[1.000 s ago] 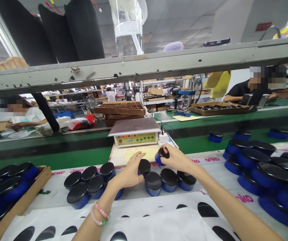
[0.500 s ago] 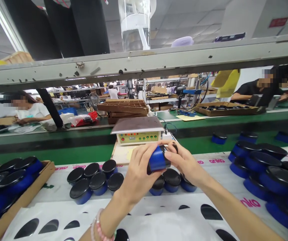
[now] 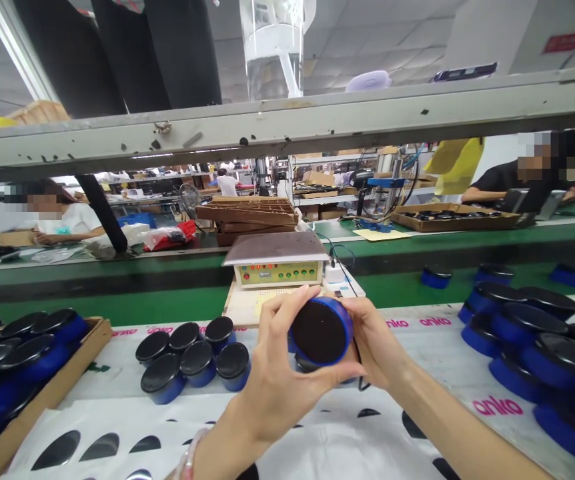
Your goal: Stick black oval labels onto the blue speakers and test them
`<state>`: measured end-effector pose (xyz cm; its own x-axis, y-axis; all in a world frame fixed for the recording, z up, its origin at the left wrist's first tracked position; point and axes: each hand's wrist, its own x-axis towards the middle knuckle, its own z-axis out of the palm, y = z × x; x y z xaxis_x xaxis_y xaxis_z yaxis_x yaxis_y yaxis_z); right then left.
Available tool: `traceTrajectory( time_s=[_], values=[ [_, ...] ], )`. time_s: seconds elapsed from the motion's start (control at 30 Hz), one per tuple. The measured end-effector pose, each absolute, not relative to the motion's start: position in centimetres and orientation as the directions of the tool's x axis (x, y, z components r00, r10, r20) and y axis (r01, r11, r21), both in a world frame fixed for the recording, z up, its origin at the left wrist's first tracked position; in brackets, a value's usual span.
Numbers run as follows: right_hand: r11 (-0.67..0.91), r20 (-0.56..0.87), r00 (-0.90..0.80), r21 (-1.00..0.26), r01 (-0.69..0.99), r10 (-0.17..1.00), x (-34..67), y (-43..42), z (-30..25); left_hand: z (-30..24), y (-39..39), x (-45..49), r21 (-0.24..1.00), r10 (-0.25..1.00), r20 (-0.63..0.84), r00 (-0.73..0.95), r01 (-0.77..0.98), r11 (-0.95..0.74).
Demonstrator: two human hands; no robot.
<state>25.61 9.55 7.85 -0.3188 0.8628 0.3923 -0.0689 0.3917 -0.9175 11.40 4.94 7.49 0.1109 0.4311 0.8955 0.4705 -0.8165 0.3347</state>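
Between my hands is a short blue cylinder, tilted so that its flat black face points at me. My left hand is wrapped round its left side, with fingers over the top and the thumb along the lower edge. On the other side my right hand grips the right edge; its fingertips are partly hidden behind the piece. A thin black cord hangs beside the right palm. Similar blue cylinders with glossy black tops stand in a group left of my hands; others are partly covered behind them.
A cardboard tray of cylinders sits at left, and a stack of cylinders at right. White sheets with black rounded pieces lie in front. Behind are a control box, a green belt and an overhead shelf beam. Two people sit across.
The cylinder has been turned from side-on until its black face points toward me. My left thumb has moved under the lower edge, and my right hand has shifted down its right side.
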Motion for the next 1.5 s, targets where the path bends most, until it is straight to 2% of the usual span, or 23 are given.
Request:
traceTrajectory(
  time_s=[0.1, 0.2, 0.3, 0.4, 0.5, 0.67, 0.97, 1.1, 1.2, 1.3, 1.4, 1.5],
  values=[
    [0.27, 0.322, -0.334, -0.943, -0.193, 0.886, 25.8, 9.7, 8.0, 7.5, 5.3, 11.3, 0.32, 0.422, 0.898, 0.125, 0.473, -0.821],
    [0.214, 0.3, -0.34, -0.939, -0.269, 0.891, 26.3, 9.8, 8.3, 7.4, 5.8, 11.2, 0.285, 0.398, 0.906, 0.145, 0.486, -0.826],
    [0.228, 0.324, -0.334, -0.928, -0.294, 0.885, 26.9, 9.9, 8.3, 7.3, 6.1, 11.0, 0.245, 0.385, 0.906, 0.177, 0.523, -0.817],
    [0.288, 0.37, -0.304, -0.915, -0.283, 0.878, 27.4, 10.1, 7.9, 7.0, 6.5, 10.9, 0.285, 0.436, 0.881, 0.184, 0.529, -0.799],
    [0.374, 0.421, -0.282, -0.904, -0.206, 0.862, 27.8, 10.1, 7.6, 6.5, 6.8, 10.8, 0.307, 0.46, 0.869, 0.185, 0.526, -0.793],
    [0.539, 0.503, -0.276, -0.839, 0.072, 0.819, 28.0, 9.6, 7.8, 6.2, 7.1, 10.8, 0.313, 0.474, 0.854, 0.215, 0.516, -0.798],
    [0.528, 0.489, -0.242, -0.838, 0.135, 0.838, 27.4, 9.2, 8.2, 6.2, 7.2, 10.6, 0.245, 0.437, 0.853, 0.287, 0.519, -0.819],
    [0.522, 0.484, -0.204, -0.822, 0.229, 0.851, 27.1, 9.1, 8.0, 6.1, 7.1, 10.9, 0.237, 0.433, 0.848, 0.305, 0.513, -0.825],
    [0.588, 0.509, -0.299, -0.744, 0.317, 0.807, 26.9, 8.6, 8.2, 6.7, 6.7, 10.9, 0.299, 0.563, 0.759, 0.326, 0.594, -0.747],
    [0.663, 0.527, -0.41, -0.662, 0.351, 0.744, 27.1, 8.0, 8.8, 7.8, 6.7, 9.6, 0.414, 0.782, 0.56, 0.273, 0.726, -0.55],
    [0.628, 0.535, -0.333, -0.702, 0.336, 0.776, 28.0, 8.1, 9.5, 8.4, 7.9, 6.9, 0.447, 0.892, 0.388, 0.231, 0.8, -0.401],
    [0.568, 0.517, -0.237, -0.735, 0.37, 0.823, 28.9, 8.6, 9.9, 7.5, 9.9, 4.3, 0.423, 0.95, 0.238, 0.201, 0.859, -0.288]
  ],
)
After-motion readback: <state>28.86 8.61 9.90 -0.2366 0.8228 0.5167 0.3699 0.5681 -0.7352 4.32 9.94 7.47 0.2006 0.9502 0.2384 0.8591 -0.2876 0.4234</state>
